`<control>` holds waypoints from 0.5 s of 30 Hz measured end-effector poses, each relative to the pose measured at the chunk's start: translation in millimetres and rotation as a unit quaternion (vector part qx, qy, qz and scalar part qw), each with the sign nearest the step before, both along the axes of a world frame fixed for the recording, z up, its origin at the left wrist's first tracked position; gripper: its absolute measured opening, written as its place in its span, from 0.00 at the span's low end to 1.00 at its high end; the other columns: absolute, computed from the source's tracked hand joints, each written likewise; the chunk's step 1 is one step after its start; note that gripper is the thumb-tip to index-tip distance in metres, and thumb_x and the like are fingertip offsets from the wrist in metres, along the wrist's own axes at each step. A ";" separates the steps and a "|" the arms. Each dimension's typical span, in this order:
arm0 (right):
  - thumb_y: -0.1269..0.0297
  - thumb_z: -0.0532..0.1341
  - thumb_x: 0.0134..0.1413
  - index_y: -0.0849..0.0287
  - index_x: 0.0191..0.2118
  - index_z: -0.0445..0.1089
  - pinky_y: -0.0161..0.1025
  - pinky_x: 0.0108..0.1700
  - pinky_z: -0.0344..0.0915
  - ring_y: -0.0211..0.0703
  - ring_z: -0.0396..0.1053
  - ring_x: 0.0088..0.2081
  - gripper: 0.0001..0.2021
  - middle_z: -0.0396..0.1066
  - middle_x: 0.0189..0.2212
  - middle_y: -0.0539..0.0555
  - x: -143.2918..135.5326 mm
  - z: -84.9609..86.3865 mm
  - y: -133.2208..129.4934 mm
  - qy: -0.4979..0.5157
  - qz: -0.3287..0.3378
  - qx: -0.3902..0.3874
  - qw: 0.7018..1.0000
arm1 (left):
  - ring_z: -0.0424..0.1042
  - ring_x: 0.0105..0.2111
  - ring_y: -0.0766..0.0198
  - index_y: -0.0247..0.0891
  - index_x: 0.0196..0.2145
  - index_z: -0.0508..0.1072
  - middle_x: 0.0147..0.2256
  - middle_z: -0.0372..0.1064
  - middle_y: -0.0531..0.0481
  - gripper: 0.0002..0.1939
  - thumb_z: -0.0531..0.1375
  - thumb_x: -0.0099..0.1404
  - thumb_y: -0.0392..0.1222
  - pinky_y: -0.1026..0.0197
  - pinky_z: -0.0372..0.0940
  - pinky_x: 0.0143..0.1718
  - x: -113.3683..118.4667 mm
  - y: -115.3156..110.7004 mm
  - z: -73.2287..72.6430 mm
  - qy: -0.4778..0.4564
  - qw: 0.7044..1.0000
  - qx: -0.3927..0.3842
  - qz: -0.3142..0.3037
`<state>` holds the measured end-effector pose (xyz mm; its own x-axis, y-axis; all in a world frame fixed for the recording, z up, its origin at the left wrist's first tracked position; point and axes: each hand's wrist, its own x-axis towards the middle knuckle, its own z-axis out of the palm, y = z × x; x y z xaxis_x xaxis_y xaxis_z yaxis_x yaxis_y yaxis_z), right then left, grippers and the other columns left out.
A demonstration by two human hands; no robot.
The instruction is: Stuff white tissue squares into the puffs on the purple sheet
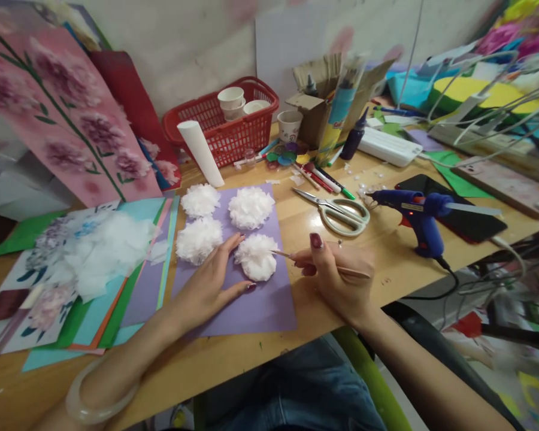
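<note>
Four fluffy white paper flowers lie on a purple sheet [251, 311]. The lower right flower [257, 257] sits between my hands. My left hand [211, 281] rests on the sheet at that flower's left side, thumb and fingers apart, with nothing in it. My right hand [341, 272] is closed around a thin wooden stick [284, 254], whose tip touches the flower's right side. The other flowers are at the upper left [200, 200], upper right [250, 208] and lower left [199, 240] of the sheet.
Scissors [341, 215], pens [323, 179] and a blue glue gun [420, 215] with a cord lie to the right. Behind stand a red basket [233, 137], a white roll [200, 152] and a cardboard box [314, 114]. White tissue pieces [112, 245] cover coloured sheets at left.
</note>
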<state>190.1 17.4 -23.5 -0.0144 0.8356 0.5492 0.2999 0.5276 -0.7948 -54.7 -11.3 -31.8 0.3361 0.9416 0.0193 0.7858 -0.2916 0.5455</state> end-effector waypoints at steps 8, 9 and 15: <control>0.63 0.55 0.69 0.58 0.33 0.79 0.31 0.26 0.66 0.33 0.72 0.22 0.17 0.76 0.22 0.48 10.5 4.3 -0.3 -0.016 0.100 0.019 0.995 | 0.72 0.54 0.54 0.41 0.57 0.66 0.53 0.73 0.43 0.21 0.63 0.68 0.43 0.46 0.68 0.57 -5.3 2.0 13.7 -0.038 0.995 0.091 0.014; 0.63 0.55 0.69 0.58 0.33 0.79 0.31 0.26 0.65 0.33 0.72 0.22 0.17 0.75 0.22 0.48 8.1 5.5 0.6 -0.050 0.126 0.025 0.990 | 0.74 0.52 0.55 0.40 0.53 0.69 0.51 0.74 0.44 0.17 0.63 0.68 0.41 0.47 0.69 0.55 -5.6 2.5 14.2 -0.046 0.993 0.105 0.011; 0.61 0.55 0.69 0.59 0.30 0.78 0.33 0.26 0.63 0.34 0.71 0.23 0.19 0.75 0.22 0.49 -7.7 2.0 5.0 -0.134 0.094 -0.007 0.986 | 0.68 0.58 0.52 0.41 0.45 0.78 0.59 0.66 0.40 0.08 0.62 0.69 0.40 0.46 0.67 0.58 -8.1 3.8 11.6 -0.058 0.986 0.136 -0.077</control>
